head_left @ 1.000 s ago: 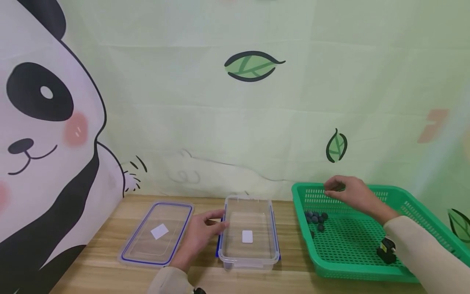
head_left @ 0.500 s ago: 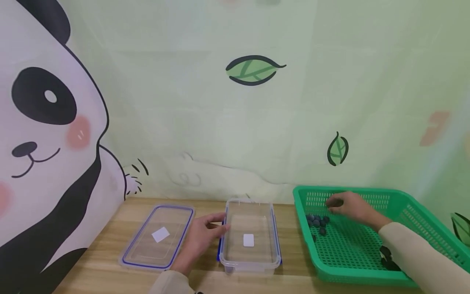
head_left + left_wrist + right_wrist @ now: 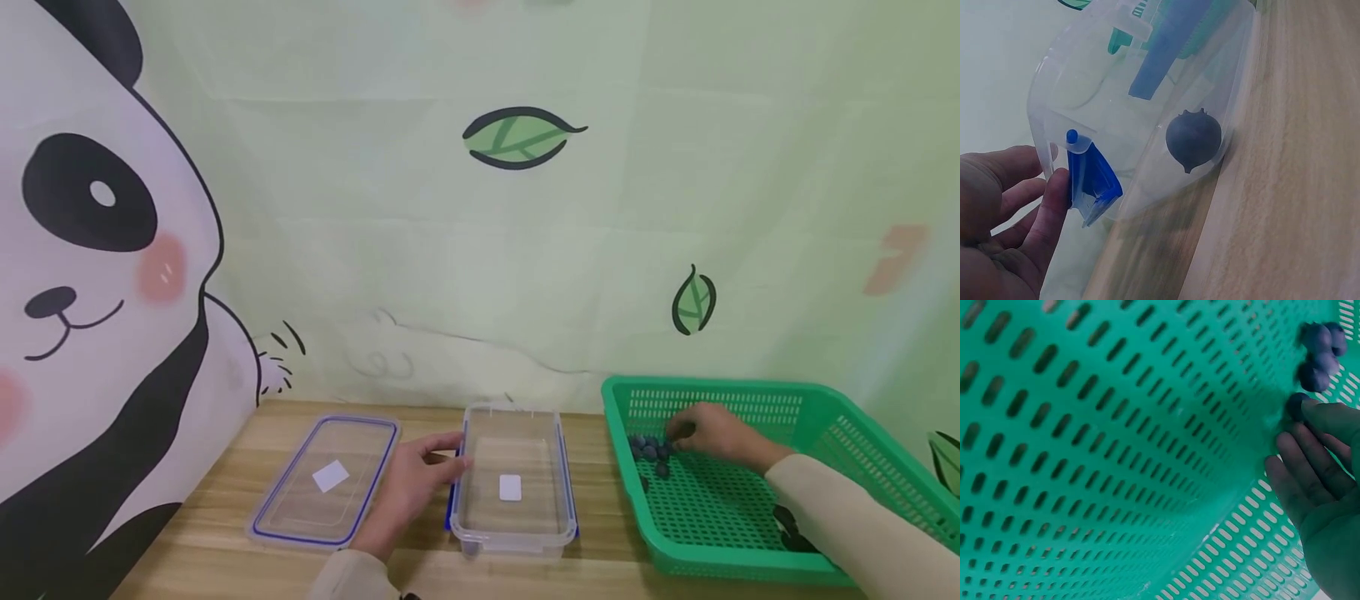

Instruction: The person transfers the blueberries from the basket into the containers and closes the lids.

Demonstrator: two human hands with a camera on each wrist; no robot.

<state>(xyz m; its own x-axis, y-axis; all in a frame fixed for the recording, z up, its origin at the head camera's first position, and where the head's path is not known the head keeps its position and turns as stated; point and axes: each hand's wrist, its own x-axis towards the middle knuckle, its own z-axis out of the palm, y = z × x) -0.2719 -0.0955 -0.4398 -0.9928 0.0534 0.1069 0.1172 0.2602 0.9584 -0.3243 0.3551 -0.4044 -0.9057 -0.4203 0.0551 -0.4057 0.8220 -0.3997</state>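
Note:
My left hand (image 3: 416, 479) rests its thumb and fingertips against the left rim of a clear plastic food container (image 3: 513, 533), beside a blue clip (image 3: 1091, 178). Through the container's wall, low down in the left wrist view, a dark blueberry (image 3: 1193, 140) shows, distorted by the plastic. Inside a green basket (image 3: 750, 560), my right hand (image 3: 723, 433) reaches down by the left wall. Its thumb and fingertips pinch one blueberry (image 3: 1296, 406), partly hidden by the thumb. Several more blueberries (image 3: 647, 450) lie clustered just left of those fingers.
A clear lid (image 3: 292, 508) with a blue seal lies left of the container, white label on it. All of it stands on a wooden table (image 3: 600, 550). Behind hangs a green cloth backdrop (image 3: 360, 208) with a printed panda. The basket's walls stand around my right hand.
My right hand has lowered from above the basket's back rim down to the blueberries and closed its fingertips on one. My left hand stays at the container's side.

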